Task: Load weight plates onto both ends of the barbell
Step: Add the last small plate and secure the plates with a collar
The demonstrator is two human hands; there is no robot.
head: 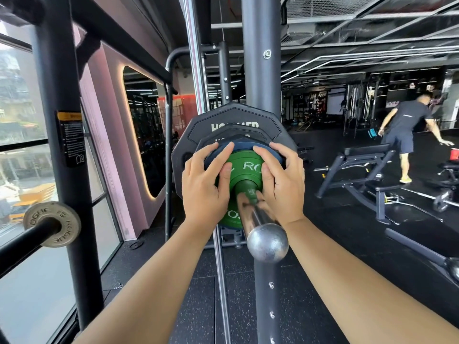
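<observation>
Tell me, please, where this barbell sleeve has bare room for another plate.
Free: the chrome sleeve between the green plate and the ball end. Crowded: inboard, blue plate and black plates stacked, left hand and right hand pressing them.

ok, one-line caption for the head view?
Left hand and right hand press green plate and blue plate on the barbell sleeve against black plates.

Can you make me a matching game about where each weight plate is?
Things: 1 green plate; 2 blue plate; 3 largest black plate; 4 grey Rogue plate.
Places: A on a peg at the left; B rearmost on the barbell; C frontmost on the barbell; D directly behind the green one.
Pairs: 1-C, 2-D, 3-B, 4-A.
</observation>
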